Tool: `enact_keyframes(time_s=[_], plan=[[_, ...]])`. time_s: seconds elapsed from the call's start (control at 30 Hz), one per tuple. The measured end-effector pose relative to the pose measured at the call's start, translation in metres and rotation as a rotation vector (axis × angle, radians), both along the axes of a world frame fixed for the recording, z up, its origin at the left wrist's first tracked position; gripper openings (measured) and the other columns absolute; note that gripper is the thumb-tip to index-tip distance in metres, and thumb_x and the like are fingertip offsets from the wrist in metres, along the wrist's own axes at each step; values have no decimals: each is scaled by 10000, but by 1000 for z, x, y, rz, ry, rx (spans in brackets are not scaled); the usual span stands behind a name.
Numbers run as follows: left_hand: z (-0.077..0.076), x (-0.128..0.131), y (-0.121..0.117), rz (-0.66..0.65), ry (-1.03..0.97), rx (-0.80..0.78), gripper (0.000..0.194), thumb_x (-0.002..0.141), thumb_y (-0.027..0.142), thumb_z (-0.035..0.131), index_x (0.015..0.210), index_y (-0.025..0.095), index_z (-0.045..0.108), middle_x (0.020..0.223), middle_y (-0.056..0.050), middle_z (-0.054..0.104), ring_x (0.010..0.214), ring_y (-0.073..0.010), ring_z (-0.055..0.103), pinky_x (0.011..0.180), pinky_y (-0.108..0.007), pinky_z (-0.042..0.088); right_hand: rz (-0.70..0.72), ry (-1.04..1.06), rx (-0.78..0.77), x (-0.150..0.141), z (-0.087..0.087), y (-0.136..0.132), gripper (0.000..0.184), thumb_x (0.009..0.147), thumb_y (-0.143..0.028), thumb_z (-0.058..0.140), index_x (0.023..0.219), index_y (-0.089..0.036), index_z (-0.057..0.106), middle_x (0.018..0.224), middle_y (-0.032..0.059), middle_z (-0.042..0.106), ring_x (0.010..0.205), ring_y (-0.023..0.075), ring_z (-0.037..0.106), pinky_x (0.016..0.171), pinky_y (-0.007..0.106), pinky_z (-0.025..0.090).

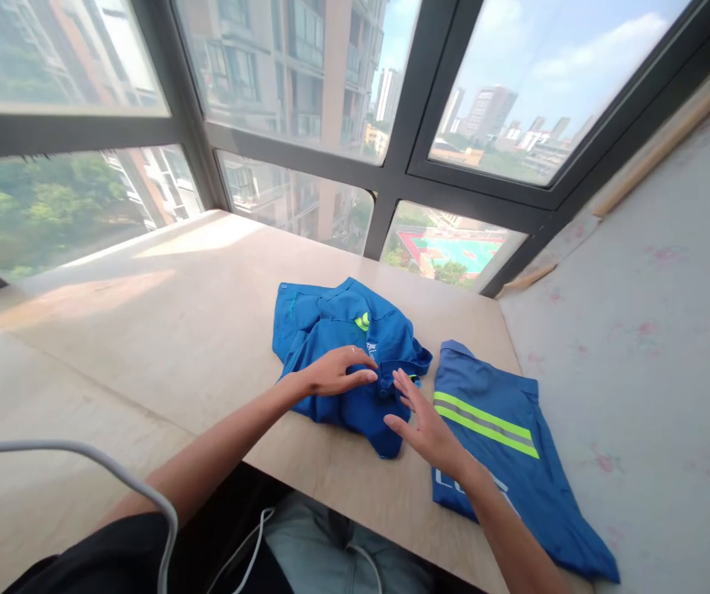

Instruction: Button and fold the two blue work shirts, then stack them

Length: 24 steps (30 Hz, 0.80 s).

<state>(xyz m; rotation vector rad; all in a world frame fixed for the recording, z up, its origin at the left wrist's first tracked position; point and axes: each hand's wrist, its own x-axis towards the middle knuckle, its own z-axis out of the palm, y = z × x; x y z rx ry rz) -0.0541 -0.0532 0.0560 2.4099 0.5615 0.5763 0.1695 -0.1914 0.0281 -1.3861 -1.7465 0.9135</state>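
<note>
A crumpled blue work garment (pixel 324 330) lies in a loose heap on the pale ledge, with bits of yellow-green trim and small white print showing. Over its middle is my left hand (pixel 343 371), fingers stretched out and holding nothing; whether it touches the cloth I cannot tell. My right hand (pixel 420 421) hovers by the heap's right edge, thumb and fingers apart, also with nothing in it. To the right lies a second blue garment (pixel 491 388), folded flat, with yellow-green and grey reflective stripes and white lettering partly hidden by my right forearm.
The pale ledge (pixel 113 330) runs up to large windows with dark grey frames (pixel 401 157). A flower-patterned wall (pixel 646 363) bounds the right side. A white cable (pixel 82 450) crosses the lower left, near my left arm. The ledge's front edge is just before my lap.
</note>
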Motion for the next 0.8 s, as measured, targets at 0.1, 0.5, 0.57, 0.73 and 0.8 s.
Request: enact_keyframes(time_s=[0.1,0.5,0.57,0.73,0.8], plan=[[-8,-10,14,228,42,82,495,931,523,544,1274,175,623,1266,-144,665,1212,-282,595,1050,-436,463,-15,123,21,-2,-9,6,738,910,-346,650,1552,-380,287,1596,60,359,1425,287,422,1101,529,462],[-35,39,-15,122,267,154,1001,798,537,725,1576,204,190,1551,-192,407,1466,-349,338,1171,-531,322,-126,-389,259,16,-10,39,462,874,-63,398,1197,-211,693,1182,122,674,1144,274,611,1007,501,511],[-34,39,-17,139,226,150,884,862,431,681,1572,224,197,1478,-177,499,1400,-323,443,1119,-489,403,-195,-330,270,21,0,40,321,900,-110,453,1038,-214,723,995,93,708,977,259,650,907,454,542],[-17,40,-20,197,24,166,862,883,397,670,1575,281,169,1457,-156,498,1367,-305,473,1118,-492,431,-416,83,207,17,32,41,188,896,-374,645,927,-192,685,857,38,680,779,189,626,722,317,525],[-5,45,-24,290,-56,168,1023,842,466,710,1590,282,36,1541,-180,389,1442,-332,375,1156,-530,389,-458,283,167,9,44,45,222,869,-404,682,898,-184,673,814,17,661,750,164,604,696,283,508]])
